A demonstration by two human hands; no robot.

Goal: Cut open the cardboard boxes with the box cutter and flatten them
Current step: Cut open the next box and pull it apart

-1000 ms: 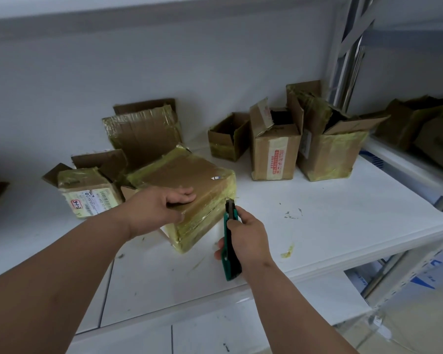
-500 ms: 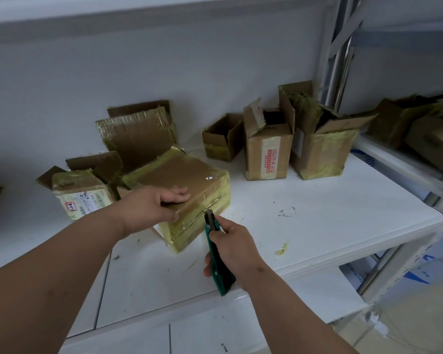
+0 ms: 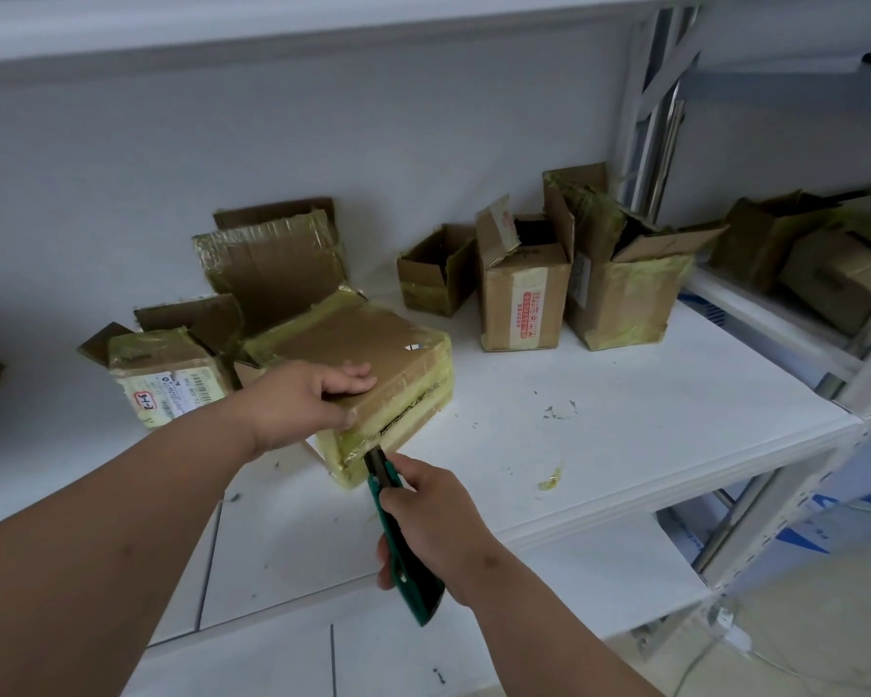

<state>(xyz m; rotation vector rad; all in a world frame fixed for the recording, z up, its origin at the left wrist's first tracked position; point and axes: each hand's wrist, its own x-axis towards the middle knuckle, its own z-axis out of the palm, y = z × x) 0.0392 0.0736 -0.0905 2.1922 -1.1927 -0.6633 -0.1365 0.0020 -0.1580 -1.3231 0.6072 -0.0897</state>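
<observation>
Box: taped cardboard box [image 3: 373, 344] looks light, stiff-walled, slippery under tape.
Left hand [image 3: 303, 399]: presses its top, fingers flat.
Right hand [image 3: 433, 515]: clamped around box cutter [image 3: 398, 535].

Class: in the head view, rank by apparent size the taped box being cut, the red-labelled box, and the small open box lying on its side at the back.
1. Taped box being cut, though it is nearest the camera.
2. Red-labelled box.
3. Small open box.
</observation>
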